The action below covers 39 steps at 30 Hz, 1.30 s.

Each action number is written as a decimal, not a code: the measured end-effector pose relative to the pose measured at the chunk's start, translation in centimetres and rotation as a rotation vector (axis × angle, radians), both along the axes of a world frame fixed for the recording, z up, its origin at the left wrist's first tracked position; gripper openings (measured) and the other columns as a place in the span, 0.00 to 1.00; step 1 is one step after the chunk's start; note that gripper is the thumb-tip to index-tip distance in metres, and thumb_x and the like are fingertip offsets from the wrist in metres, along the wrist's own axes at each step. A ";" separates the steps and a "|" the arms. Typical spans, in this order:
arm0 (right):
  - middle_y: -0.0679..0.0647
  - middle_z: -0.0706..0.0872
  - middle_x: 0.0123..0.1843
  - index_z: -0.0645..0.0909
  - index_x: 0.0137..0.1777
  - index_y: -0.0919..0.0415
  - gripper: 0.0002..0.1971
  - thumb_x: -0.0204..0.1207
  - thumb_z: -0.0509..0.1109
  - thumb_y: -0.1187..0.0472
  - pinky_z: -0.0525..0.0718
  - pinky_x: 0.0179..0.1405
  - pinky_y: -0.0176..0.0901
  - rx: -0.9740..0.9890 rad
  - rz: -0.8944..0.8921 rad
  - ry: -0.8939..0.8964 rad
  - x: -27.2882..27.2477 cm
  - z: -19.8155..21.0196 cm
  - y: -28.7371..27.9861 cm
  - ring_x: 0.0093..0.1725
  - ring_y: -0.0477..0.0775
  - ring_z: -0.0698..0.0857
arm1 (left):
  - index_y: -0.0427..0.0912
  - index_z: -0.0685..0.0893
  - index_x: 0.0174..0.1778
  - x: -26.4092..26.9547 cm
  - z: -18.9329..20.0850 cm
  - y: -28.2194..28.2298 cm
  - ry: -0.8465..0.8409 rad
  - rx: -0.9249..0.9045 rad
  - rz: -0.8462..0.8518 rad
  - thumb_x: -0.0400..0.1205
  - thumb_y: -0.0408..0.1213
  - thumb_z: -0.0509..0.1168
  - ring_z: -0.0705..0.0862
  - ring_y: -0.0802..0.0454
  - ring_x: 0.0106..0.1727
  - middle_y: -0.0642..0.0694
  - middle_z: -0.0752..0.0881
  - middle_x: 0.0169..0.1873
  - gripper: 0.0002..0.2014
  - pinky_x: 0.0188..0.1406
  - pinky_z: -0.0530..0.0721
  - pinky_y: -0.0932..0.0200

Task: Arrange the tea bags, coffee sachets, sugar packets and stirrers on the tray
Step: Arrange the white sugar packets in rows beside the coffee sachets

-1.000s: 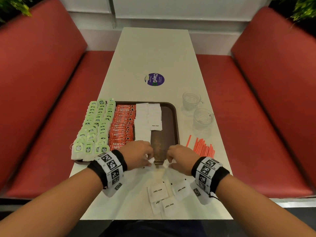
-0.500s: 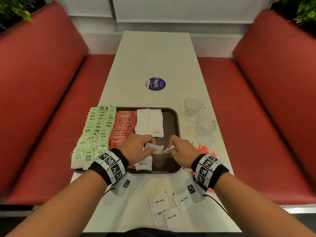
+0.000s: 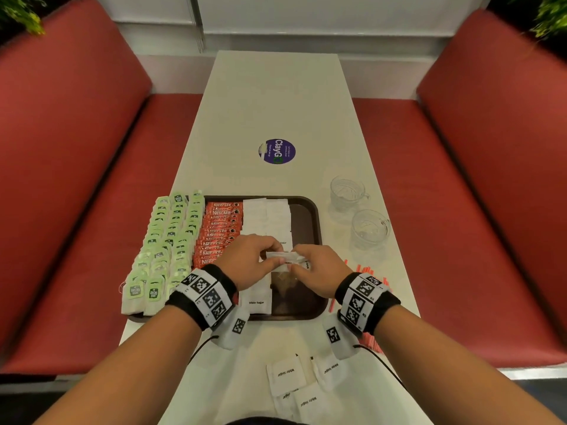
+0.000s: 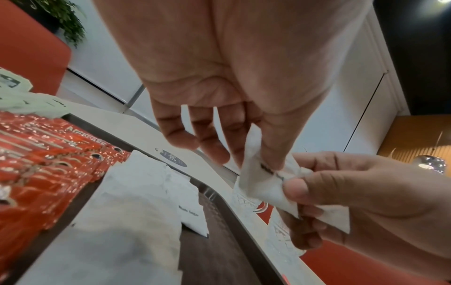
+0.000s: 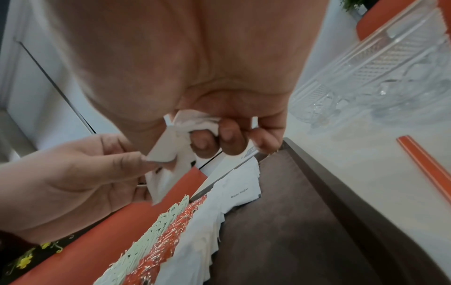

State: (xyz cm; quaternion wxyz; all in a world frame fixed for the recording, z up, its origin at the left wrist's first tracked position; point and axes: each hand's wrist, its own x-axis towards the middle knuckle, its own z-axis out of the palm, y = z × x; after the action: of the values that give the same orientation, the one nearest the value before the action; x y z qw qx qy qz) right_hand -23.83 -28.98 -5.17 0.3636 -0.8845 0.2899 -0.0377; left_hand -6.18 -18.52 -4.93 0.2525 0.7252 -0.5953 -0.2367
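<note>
A brown tray (image 3: 316, 222) holds rows of green tea bags (image 3: 165, 240), red coffee sachets (image 3: 219, 228) and white sugar packets (image 3: 265, 216). Above the tray's middle, my left hand (image 3: 271, 256) and right hand (image 3: 299, 263) meet over a small bunch of sugar packets (image 3: 287, 258). My left thumb and fingers pinch one packet (image 4: 256, 173). The right hand's fingers curl round the rest of the bunch (image 5: 195, 123). Orange stirrers (image 3: 363, 269) lie on the table right of the tray, partly hidden by my right wrist.
Several loose sugar packets (image 3: 287, 374) lie on the table near its front edge. Two glass cups (image 3: 346, 191) (image 3: 369, 228) stand right of the tray. The tray's right strip (image 3: 302, 302) is bare. Red benches flank the table.
Both hands rose from the tray's near edge and moved forward over its middle, carrying sugar packets. They now meet there over the bunch.
</note>
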 end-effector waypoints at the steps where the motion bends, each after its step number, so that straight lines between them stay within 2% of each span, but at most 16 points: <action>1: 0.50 0.86 0.41 0.84 0.50 0.54 0.07 0.82 0.68 0.52 0.84 0.46 0.54 0.005 -0.021 0.004 0.0 0.0 -0.2 0.41 0.50 0.83 | 0.56 0.88 0.48 0.4 -0.1 -0.4 -0.008 0.019 0.008 0.82 0.48 0.70 0.83 0.60 0.42 0.59 0.87 0.39 0.03 0.44 0.81 0.60; 5: 0.50 0.87 0.52 0.81 0.61 0.53 0.11 0.83 0.67 0.51 0.82 0.51 0.45 0.065 -0.138 0.024 0.0 0.1 -0.7 0.50 0.51 0.84 | 0.53 0.89 0.49 1.9 -0.9 -2.7 -0.036 0.074 0.147 0.82 0.47 0.70 0.82 0.58 0.43 0.59 0.86 0.40 0.05 0.46 0.78 0.58; 7: 0.52 0.85 0.55 0.79 0.63 0.55 0.11 0.84 0.64 0.56 0.79 0.52 0.43 0.113 -0.176 0.037 -0.1 0.2 -1.0 0.53 0.52 0.83 | 0.53 0.89 0.50 2.3 -1.7 -3.9 -0.055 0.113 0.206 0.82 0.47 0.70 0.82 0.56 0.46 0.58 0.85 0.41 0.05 0.48 0.79 0.58; 10: 0.55 0.85 0.56 0.79 0.63 0.58 0.11 0.84 0.61 0.63 0.78 0.51 0.44 0.128 -0.201 0.060 -0.4 0.0 -1.4 0.54 0.54 0.82 | 0.51 0.88 0.52 2.0 -3.1 -5.3 -0.090 0.218 0.175 0.82 0.48 0.70 0.83 0.54 0.48 0.55 0.85 0.44 0.07 0.50 0.80 0.58; 13: 0.55 0.85 0.55 0.79 0.63 0.57 0.10 0.86 0.60 0.61 0.79 0.52 0.44 0.100 -0.205 0.061 -0.6 -0.2 -1.6 0.53 0.54 0.83 | 0.53 0.88 0.49 1.8 -4.4 -6.1 -0.125 0.275 0.154 0.81 0.48 0.71 0.84 0.53 0.50 0.55 0.87 0.46 0.06 0.50 0.81 0.57; 17: 0.53 0.86 0.53 0.80 0.60 0.57 0.07 0.86 0.63 0.60 0.81 0.53 0.45 0.076 -0.222 0.022 -0.9 -0.2 -1.7 0.52 0.53 0.84 | 0.54 0.89 0.48 2.0 -4.8 -7.0 -0.143 0.252 0.156 0.80 0.49 0.72 0.85 0.51 0.51 0.55 0.88 0.47 0.05 0.52 0.82 0.55; 23: 0.49 0.83 0.52 0.82 0.58 0.56 0.06 0.86 0.64 0.61 0.82 0.58 0.44 0.082 -0.248 0.007 -1.0 -0.4 -1.6 0.53 0.51 0.83 | 0.56 0.89 0.54 2.4 -4.1 -7.8 -0.368 0.352 0.059 0.80 0.50 0.71 0.85 0.49 0.57 0.53 0.89 0.53 0.09 0.62 0.82 0.47; 26: 0.51 0.85 0.54 0.80 0.57 0.52 0.06 0.85 0.65 0.62 0.86 0.61 0.51 0.119 -0.270 -0.004 -0.8 -0.7 -1.6 0.53 0.53 0.86 | 0.57 0.85 0.60 2.0 -3.9 -8.0 -0.422 0.278 0.036 0.77 0.52 0.73 0.82 0.47 0.60 0.51 0.84 0.57 0.16 0.63 0.81 0.45; 29: 0.53 0.88 0.51 0.80 0.55 0.50 0.05 0.85 0.66 0.61 0.89 0.56 0.54 0.160 -0.289 -0.005 -0.7 -0.7 -1.6 0.48 0.54 0.89 | 0.57 0.84 0.61 0.7 -3.8 -8.3 -0.390 0.215 -0.059 0.78 0.51 0.74 0.80 0.47 0.60 0.49 0.79 0.59 0.16 0.61 0.80 0.47; 33: 0.52 0.89 0.44 0.79 0.53 0.52 0.02 0.85 0.68 0.60 0.90 0.36 0.41 0.215 -0.319 0.020 -0.7 -0.2 -1.7 0.33 0.51 0.91 | 0.58 0.84 0.64 0.2 -3.8 -8.3 -0.543 0.327 -0.164 0.81 0.54 0.69 0.79 0.44 0.62 0.47 0.80 0.62 0.16 0.61 0.76 0.47; 35: 0.52 0.89 0.42 0.78 0.53 0.53 0.02 0.84 0.68 0.60 0.90 0.33 0.43 0.223 -0.331 0.022 -0.8 0.1 -1.9 0.31 0.52 0.91 | 0.59 0.83 0.64 0.4 -3.5 -8.2 -0.583 0.321 -0.166 0.83 0.55 0.65 0.77 0.43 0.65 0.48 0.81 0.63 0.15 0.63 0.74 0.45; 37: 0.53 0.89 0.42 0.78 0.53 0.54 0.02 0.84 0.69 0.60 0.92 0.36 0.49 0.231 -0.339 0.015 -0.9 0.2 -1.9 0.30 0.53 0.91 | 0.59 0.85 0.61 0.5 -2.6 -8.0 -0.519 0.234 -0.137 0.86 0.54 0.60 0.78 0.44 0.63 0.50 0.84 0.61 0.13 0.64 0.74 0.44; 39: 0.55 0.90 0.43 0.77 0.52 0.54 0.03 0.84 0.69 0.60 0.92 0.38 0.54 0.252 -0.346 -0.001 -0.9 0.2 -1.9 0.30 0.54 0.91 | 0.55 0.88 0.55 0.5 -1.6 -7.6 -0.310 0.116 -0.097 0.87 0.54 0.58 0.82 0.47 0.57 0.52 0.87 0.51 0.14 0.58 0.77 0.48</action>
State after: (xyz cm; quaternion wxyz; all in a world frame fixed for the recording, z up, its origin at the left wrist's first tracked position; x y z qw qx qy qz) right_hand -24.69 -30.93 -4.93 0.4597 -0.7689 0.4398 -0.0634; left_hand -5.68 -26.11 -6.52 0.1038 0.7368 -0.6467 -0.1677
